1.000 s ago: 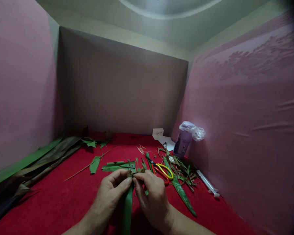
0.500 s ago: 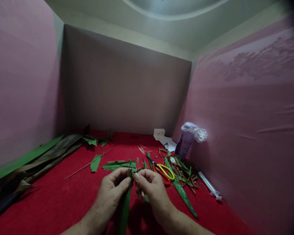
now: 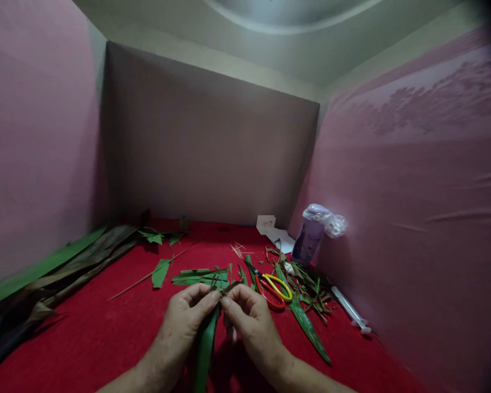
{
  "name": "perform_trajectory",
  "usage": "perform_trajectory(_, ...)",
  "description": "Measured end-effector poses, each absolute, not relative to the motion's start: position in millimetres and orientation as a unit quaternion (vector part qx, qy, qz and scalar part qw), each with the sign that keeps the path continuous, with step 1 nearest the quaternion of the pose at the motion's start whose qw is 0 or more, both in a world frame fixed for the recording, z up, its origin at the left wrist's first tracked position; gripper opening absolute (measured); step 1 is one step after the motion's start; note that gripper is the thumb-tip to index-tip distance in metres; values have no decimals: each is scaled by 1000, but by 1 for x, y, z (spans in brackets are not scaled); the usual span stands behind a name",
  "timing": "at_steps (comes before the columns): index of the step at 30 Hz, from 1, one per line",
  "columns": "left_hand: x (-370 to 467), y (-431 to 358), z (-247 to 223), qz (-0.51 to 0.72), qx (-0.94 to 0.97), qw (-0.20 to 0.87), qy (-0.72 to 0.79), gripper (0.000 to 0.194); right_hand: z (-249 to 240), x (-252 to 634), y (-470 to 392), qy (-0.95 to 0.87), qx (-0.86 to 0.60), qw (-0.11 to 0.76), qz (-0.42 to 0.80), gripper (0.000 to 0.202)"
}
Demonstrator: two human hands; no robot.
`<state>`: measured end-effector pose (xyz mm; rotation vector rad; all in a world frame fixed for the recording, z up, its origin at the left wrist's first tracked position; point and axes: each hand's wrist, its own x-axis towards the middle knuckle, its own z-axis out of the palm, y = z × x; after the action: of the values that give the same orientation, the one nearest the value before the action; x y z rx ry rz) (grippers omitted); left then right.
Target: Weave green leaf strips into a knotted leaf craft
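Observation:
My left hand [image 3: 188, 314] is closed, thumb and fingers pinching the top of a long green leaf strip [image 3: 205, 349] that hangs down toward me. My right hand [image 3: 251, 316] is closed as well, its thumb and forefinger pinching a brownish dry leaf piece [image 3: 233, 285] at the same spot. The fingertips of both hands almost meet there, and they hide how the pieces join. Just beyond my fingers lie cut green leaf strips [image 3: 196, 277]. Scissors [image 3: 272, 286] with one red and one yellow handle rest to the right of my right hand.
Leaf scraps [image 3: 311, 289] are piled at the right, beside a long green leaf [image 3: 309, 330] and a syringe [image 3: 351, 310]. Behind them stands a purple cup [image 3: 308, 240] with plastic wrap. Toothpicks [image 3: 238, 250] lie farther back. Large leaves [image 3: 65, 267] line the left side.
The brown piece at my right fingertips has turned and now sticks out more to the right. The green strip has swung slightly left. Both hands stay in nearly the same place.

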<state>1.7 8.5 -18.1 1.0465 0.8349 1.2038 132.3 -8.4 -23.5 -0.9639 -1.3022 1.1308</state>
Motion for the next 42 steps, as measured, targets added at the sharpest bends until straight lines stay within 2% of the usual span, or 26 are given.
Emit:
perform_trajectory(21, 2, 7, -7, 540, 438, 628, 349, 7, -24, 131, -12, -584, -410, 550, 435, 25)
perform_trajectory(33, -1, 7, -8, 542, 443, 635, 326, 11, -26, 129, -9, -587, -398, 573, 410, 27)
perform_trajectory(37, -4, 11, -7, 548, 456, 615, 338, 13, -23, 132, -3, -530, -374, 632, 425, 43)
perform_trajectory(39, -5, 11, -8, 543, 464, 608, 346, 13, -23, 135, -2, -576, -348, 636, 377, 43)
perform_trajectory(42, -5, 10, -10, 527, 479, 606, 355, 12, -23, 143, -1, -697, -323, 591, 247, 25)
